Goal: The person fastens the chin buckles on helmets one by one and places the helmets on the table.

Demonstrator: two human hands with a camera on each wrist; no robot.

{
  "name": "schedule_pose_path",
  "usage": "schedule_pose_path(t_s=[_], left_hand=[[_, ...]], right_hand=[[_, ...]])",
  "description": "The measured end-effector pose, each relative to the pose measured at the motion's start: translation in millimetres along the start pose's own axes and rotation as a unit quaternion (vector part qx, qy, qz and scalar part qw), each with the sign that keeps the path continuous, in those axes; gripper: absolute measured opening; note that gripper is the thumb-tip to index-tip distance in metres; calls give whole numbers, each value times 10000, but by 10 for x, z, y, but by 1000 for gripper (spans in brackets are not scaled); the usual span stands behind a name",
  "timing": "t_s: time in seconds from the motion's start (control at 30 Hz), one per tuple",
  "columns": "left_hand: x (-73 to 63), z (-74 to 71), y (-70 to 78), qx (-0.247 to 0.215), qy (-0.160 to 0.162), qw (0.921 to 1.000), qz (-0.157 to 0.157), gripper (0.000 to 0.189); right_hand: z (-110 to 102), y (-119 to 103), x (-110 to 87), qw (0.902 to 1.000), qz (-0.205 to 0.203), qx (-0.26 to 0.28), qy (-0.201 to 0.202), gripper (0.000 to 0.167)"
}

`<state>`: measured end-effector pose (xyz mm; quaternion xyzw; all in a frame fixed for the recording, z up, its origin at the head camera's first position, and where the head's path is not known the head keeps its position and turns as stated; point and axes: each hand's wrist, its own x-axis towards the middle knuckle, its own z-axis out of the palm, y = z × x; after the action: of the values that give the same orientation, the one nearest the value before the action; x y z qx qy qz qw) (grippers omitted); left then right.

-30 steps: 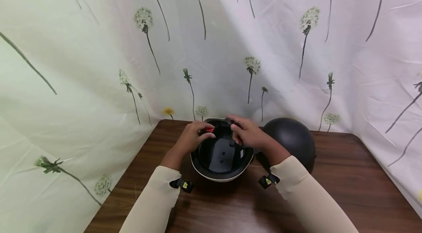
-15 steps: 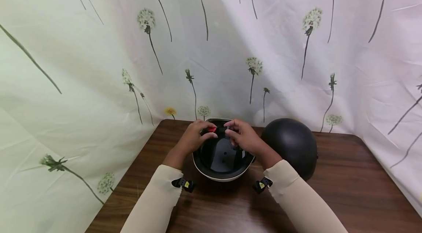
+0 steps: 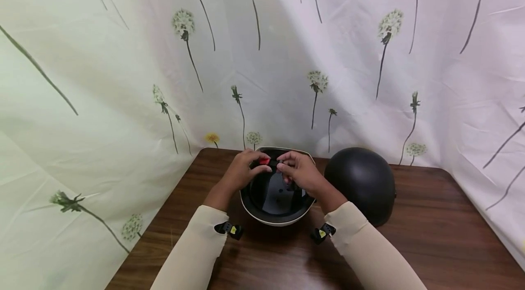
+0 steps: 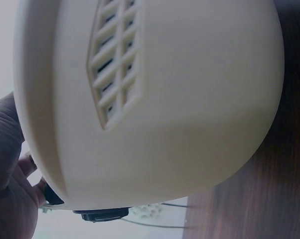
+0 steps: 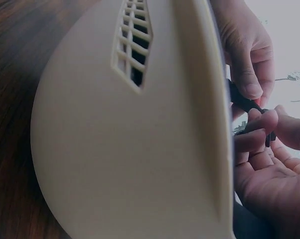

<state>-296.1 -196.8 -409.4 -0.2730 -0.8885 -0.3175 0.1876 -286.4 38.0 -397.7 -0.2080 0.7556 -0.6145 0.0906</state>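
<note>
A cream helmet [image 3: 274,224] lies upside down on the table, its black lining facing up. Its vented outer shell [image 4: 190,99] fills much of the left wrist view. Over the opening, my left hand [image 3: 239,170] pinches a red-and-black chin strap buckle [image 3: 264,161] between thumb and fingers. Close to its right, my right hand [image 3: 302,172] pinches the black strap end. In the right wrist view, a black strap piece [image 5: 243,101] runs between the two hands. Whether the buckle's two parts are joined cannot be told; fingers cover them.
A second, black helmet [image 3: 361,185] rests dome up on the wooden table [image 3: 443,230], just right of the cream one. Behind the table hangs a white curtain [image 3: 279,75] with dandelion prints. Each wrist wears a small black camera [image 3: 234,230].
My right hand has come left and slightly down, bringing the strap end up to the buckle in my left hand. The left hand has stayed almost in place.
</note>
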Motion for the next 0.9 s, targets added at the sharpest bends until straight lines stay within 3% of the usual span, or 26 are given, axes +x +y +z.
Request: schedule_pose_path(t_s=[0.33,0.6,0.9], left_hand=[[-11,18,15,-15,-10,9999,-101,30],[-18,44,38,17,-22,10000,-15,30],[0,81,73,-150,211,9994,249,28]], right_hand=[[28,3,-1,10000,11,16,31,25],[60,20,20,9999,122,-43,59,22],[121,7,35,9995,117,-117,281,22]])
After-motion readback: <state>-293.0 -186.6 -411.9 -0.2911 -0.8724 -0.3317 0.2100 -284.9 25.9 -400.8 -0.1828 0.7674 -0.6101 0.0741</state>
